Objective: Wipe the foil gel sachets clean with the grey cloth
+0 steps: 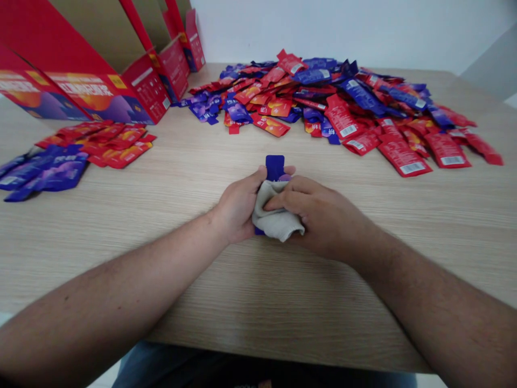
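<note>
My left hand (238, 207) is closed around a blue sachet (275, 166) whose top tab sticks up above my fingers. My right hand (319, 215) presses a grey-white cloth (274, 221) against the sachet's face, fingers curled over the cloth. Both hands rest low over the wooden table (258, 302), near its middle. Most of the sachet is hidden behind the cloth and my fingers.
A big loose heap of red and blue sachets (343, 102) covers the far side of the table. Sorted red sachets (109, 141) and blue sachets (44, 171) lie at the left. Red cardboard display boxes (100, 91) stand at the back left.
</note>
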A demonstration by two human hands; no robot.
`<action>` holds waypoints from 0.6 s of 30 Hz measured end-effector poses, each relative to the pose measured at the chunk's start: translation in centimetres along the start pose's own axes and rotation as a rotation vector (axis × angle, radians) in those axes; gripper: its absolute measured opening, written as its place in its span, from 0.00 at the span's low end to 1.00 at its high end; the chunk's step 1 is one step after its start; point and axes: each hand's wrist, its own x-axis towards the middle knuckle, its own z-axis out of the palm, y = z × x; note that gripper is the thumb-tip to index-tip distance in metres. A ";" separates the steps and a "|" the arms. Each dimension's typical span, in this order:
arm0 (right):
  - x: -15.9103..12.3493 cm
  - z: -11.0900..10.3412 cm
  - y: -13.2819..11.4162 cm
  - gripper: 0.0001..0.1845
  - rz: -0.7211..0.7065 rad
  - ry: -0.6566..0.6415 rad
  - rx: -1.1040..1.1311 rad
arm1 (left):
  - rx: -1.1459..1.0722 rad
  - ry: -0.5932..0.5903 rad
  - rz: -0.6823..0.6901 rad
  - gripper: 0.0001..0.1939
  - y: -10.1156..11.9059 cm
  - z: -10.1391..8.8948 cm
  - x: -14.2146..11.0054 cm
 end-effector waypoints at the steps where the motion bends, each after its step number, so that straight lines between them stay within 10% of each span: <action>1: 0.0 -0.1 0.2 0.22 0.025 0.058 -0.030 | -0.006 0.004 0.019 0.25 -0.1 0.0 0.1; 13: 0.6 -1.7 1.1 0.13 0.153 0.368 -0.139 | 0.130 0.036 0.050 0.19 -0.7 -0.4 0.4; 18: 0.7 -2.2 0.9 0.15 0.109 0.284 -0.139 | 0.153 0.069 0.083 0.18 -0.8 -0.1 0.1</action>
